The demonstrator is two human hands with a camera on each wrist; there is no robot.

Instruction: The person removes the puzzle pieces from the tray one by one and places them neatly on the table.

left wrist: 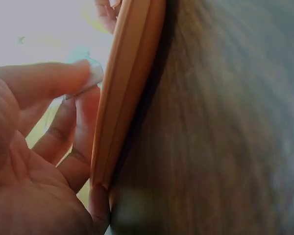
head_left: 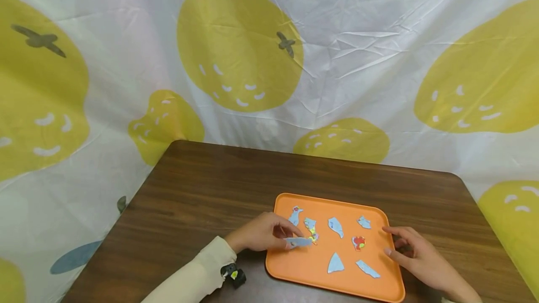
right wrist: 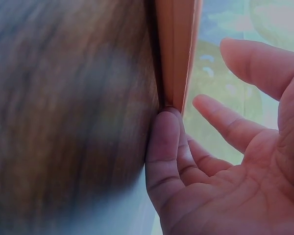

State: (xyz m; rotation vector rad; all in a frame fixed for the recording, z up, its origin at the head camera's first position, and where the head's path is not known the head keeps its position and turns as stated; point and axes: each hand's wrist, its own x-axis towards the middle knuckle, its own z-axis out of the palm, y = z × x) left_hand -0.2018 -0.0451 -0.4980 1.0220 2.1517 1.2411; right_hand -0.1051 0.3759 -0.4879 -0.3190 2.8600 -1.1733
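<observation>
My left hand (head_left: 266,232) pinches a light-blue flat piece (head_left: 300,242) between thumb and fingers, over the left part of an orange tray (head_left: 309,277). In the left wrist view the piece (left wrist: 94,76) shows at the fingertips, beside the tray's wall (left wrist: 121,93). Several irregular flat pieces lie apart on the tray, among them a blue triangular piece (head_left: 335,263), a red one with a green spot (head_left: 359,243) and a blue and yellow one (head_left: 311,226). At the tray's right edge, my right hand (head_left: 421,258) holds nothing, thumb and forefinger spread, lower fingers touching the rim (right wrist: 179,58).
The tray lies on a dark brown wooden table (head_left: 227,176). A white curtain with yellow fruit prints (head_left: 337,88) hangs behind and beside the table. A small black device (head_left: 234,275) is strapped at my left wrist.
</observation>
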